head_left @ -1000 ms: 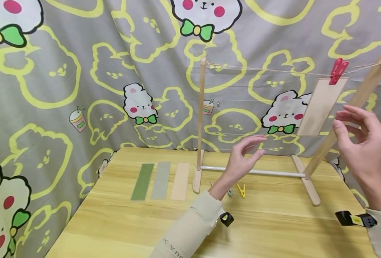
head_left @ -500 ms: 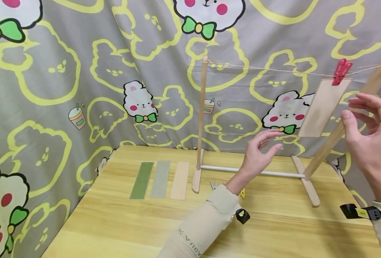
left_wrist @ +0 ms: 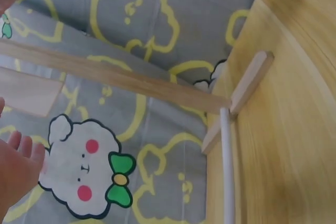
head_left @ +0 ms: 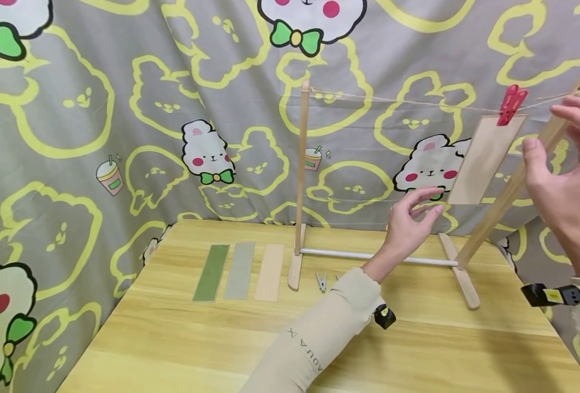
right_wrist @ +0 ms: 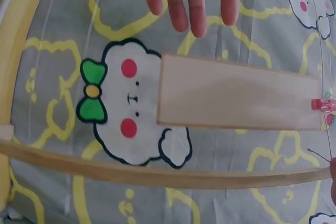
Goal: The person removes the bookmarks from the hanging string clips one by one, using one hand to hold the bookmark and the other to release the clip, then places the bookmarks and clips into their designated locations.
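A pale beige rectangular card [head_left: 484, 161] hangs tilted from a string, held at its top by a red clothespin [head_left: 511, 105]. My left hand [head_left: 410, 224], thumb and fingers apart, is just left of the card's lower corner. In the right wrist view a gap shows between those fingers [right_wrist: 197, 9] and the card. My right hand [head_left: 572, 180] is raised beside the stand's right post [head_left: 496, 224], its thumb and fingers spread with nothing between them. Whether it touches the post or string is unclear.
On the wooden table [head_left: 172, 338] lie a green card [head_left: 211, 273], a grey card [head_left: 240, 271] and a peach card [head_left: 270, 272]. A grey clothespin [head_left: 321, 282] lies near the stand's left foot [head_left: 295, 273]. A white bar [head_left: 368, 255] joins the feet. A patterned curtain [head_left: 250, 109] hangs behind.
My left hand has moved right and up, closer to the hanging card. The right hand has risen along the post. My left sleeve now covers the yellow clothespin, and the grey one has come into view.
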`<action>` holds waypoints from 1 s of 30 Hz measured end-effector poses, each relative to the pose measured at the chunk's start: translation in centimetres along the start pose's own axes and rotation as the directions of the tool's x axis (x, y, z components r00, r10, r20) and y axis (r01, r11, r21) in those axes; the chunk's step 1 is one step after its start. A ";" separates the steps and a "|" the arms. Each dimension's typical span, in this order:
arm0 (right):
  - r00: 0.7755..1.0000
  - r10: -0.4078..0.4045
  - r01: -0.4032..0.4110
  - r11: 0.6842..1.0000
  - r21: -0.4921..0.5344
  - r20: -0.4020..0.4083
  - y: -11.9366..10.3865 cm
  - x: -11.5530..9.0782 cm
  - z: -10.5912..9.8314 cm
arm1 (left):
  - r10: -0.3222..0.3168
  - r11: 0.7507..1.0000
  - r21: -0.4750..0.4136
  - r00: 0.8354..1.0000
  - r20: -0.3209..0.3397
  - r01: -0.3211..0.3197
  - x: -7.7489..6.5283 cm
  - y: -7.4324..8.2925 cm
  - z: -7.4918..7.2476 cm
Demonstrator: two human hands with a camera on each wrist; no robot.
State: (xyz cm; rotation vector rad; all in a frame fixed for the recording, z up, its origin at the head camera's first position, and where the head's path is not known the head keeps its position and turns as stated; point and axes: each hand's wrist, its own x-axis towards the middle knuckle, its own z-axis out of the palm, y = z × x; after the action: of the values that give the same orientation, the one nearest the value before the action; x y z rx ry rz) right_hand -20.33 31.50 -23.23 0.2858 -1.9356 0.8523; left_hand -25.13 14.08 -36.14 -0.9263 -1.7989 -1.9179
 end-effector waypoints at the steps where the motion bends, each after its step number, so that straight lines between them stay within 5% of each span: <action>1: 1.000 -0.010 0.010 1.000 0.006 -0.003 0.0 0.4 0.0 | -0.001 1.000 -0.016 1.000 0.008 0.001 0.3 0.0 0.2; 6: 0.998 -0.060 0.060 0.998 0.022 0.004 0.0 2.4 0.2 | -0.021 0.999 0.042 1.000 0.021 0.020 1.1 0.0 0.7; 11: 0.993 -0.111 0.115 0.990 -0.078 0.043 -0.1 3.8 0.6 | -0.037 0.997 0.065 0.999 0.002 0.036 1.6 -0.3 1.0; 21: 0.967 -0.076 0.144 0.950 -0.278 0.242 -1.4 6.2 1.1 | -0.029 0.992 0.127 0.999 0.028 0.025 3.5 0.5 2.0; 30: 0.952 -0.015 0.112 0.946 -0.303 0.307 -1.6 7.1 0.9 | -0.054 0.999 -0.010 0.997 -0.059 0.053 3.8 0.3 3.4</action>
State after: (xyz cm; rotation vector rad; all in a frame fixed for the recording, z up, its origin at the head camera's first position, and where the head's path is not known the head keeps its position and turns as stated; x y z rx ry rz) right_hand -23.73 30.86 -16.74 0.2960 -2.2980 0.4596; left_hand -26.96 17.99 -33.42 -0.8231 -1.8007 -1.9651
